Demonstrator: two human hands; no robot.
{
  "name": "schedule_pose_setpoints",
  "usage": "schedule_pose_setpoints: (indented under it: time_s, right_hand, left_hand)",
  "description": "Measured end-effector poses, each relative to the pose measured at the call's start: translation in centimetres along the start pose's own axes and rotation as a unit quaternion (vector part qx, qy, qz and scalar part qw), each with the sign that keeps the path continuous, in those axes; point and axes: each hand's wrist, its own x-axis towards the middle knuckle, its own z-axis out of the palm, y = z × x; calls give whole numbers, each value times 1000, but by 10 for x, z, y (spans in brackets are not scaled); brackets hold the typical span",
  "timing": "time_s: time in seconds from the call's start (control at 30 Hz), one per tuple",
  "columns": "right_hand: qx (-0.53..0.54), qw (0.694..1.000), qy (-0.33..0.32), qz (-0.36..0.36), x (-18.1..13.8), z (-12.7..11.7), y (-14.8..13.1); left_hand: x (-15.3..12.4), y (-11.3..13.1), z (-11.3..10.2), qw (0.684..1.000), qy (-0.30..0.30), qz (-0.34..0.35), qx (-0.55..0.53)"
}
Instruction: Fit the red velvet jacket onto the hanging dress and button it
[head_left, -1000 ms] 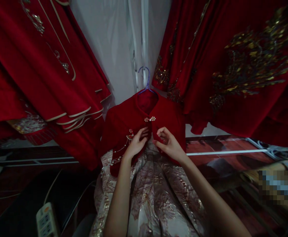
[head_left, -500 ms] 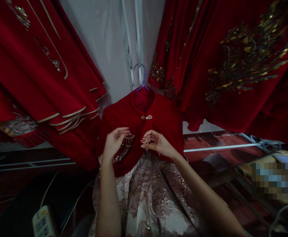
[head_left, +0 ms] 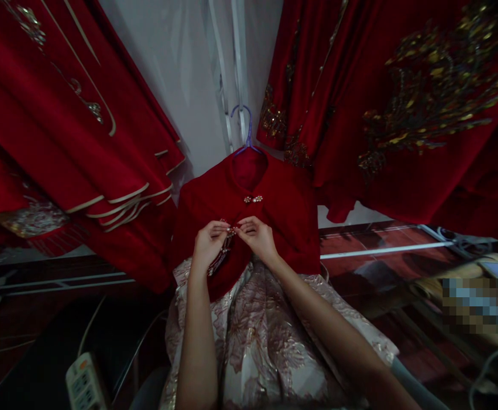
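A red jacket point(head_left: 294, 213) hangs from a purple hanger point(head_left: 249, 130) above a shiny pinkish, flower-patterned skirt point(head_left: 249, 341). A jewelled clasp point(head_left: 253, 199) is fastened at its neck. Lower on the front, my left hand point(head_left: 209, 244) pinches one side of a second beaded clasp point(head_left: 231, 230), from which bead strands point(head_left: 218, 263) hang. My right hand point(head_left: 258, 238) is closed with its fingertips at the other side of that clasp. The fingertips almost meet, and they cover most of the clasp; whether its halves are joined I cannot tell.
Red garments point(head_left: 73, 114) with pale piping hang at the left, and red garments with gold sequins point(head_left: 437, 85) at the right. A power strip point(head_left: 85, 382) lies at lower left on a dark surface. A white metal rail point(head_left: 386, 249) runs low at the right.
My right hand has moved left and slightly up, and my left hand slightly right, bringing the fingertips together. The flower-shaped beaded piece in my right fingers is now mostly covered.
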Motion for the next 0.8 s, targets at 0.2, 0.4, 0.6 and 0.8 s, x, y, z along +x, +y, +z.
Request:
schedule_pose_setpoints:
  time_s: [0.2, 0.4, 0.6, 0.8]
  right_hand:
    - [71, 997, -10, 21, -2, -1, 1]
    - [81, 997, 8, 12, 1, 4, 0]
    - [63, 998, 25, 6, -4, 11, -3]
    - [44, 999, 26, -17, -6, 12, -4]
  left_hand:
    - [1, -1, 3, 1000, -4, -2, -2]
    - [-2, 2, 4, 1000, -3, -23, -12]
    - [-3, 1, 5, 999, 8, -13, 28]
    - [-4, 2, 3, 998, 17, -23, 50]
